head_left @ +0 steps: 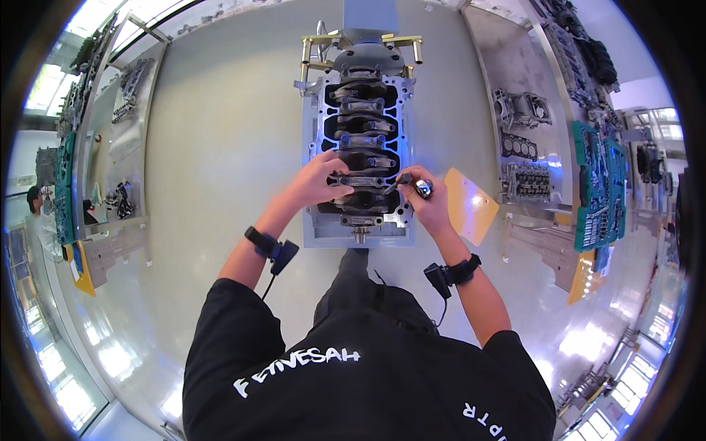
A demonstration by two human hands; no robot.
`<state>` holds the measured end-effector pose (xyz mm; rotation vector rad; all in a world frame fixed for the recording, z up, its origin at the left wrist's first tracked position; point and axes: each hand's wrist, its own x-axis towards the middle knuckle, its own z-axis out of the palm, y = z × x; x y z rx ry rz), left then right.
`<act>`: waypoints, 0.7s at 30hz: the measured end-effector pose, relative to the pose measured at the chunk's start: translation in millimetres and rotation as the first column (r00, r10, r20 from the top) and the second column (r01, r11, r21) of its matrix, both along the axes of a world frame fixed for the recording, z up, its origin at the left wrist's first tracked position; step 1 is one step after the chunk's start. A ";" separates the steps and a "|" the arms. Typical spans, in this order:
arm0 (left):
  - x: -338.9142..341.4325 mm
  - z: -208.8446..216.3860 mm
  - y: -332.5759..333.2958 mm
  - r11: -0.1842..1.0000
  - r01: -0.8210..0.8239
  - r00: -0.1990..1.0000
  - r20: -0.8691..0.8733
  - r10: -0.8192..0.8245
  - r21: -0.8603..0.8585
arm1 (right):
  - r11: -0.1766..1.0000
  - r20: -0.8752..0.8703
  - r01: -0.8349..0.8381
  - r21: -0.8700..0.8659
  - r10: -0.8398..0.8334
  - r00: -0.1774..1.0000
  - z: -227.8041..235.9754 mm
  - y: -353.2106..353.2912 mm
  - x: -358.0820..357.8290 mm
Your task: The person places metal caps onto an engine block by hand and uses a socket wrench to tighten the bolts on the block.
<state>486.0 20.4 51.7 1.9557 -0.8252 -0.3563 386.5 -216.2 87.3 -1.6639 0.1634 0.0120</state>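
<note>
An engine block (314,147) with its crankshaft (360,160) and a row of bearing caps (368,181) faces up below my hands. My left hand (323,181) reaches over the block's left edge, thumb and fingers apart near the left end of a cap toward the near end. Nothing shows in its grasp. On the right side of that cap, my right hand (430,202) is closed around a chrome-ended tool (423,189) with dark parts pointing toward the block. Its exact kind is partly hidden by the fingers.
A grey stand with brass-coloured bars (409,40) carries the block's far end. A yellow board (471,207) lies right of my right hand. Metal benches hold engine parts (523,108) and a green tool case (588,184) on the right. Another person (37,202) is at far left.
</note>
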 end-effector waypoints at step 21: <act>-15.0 5.9 -34.9 0.740 -0.152 0.966 0.256 -0.028 0.655 | 0.919 -0.030 0.298 0.258 -0.301 0.953 -8.6 -59.8 -151.1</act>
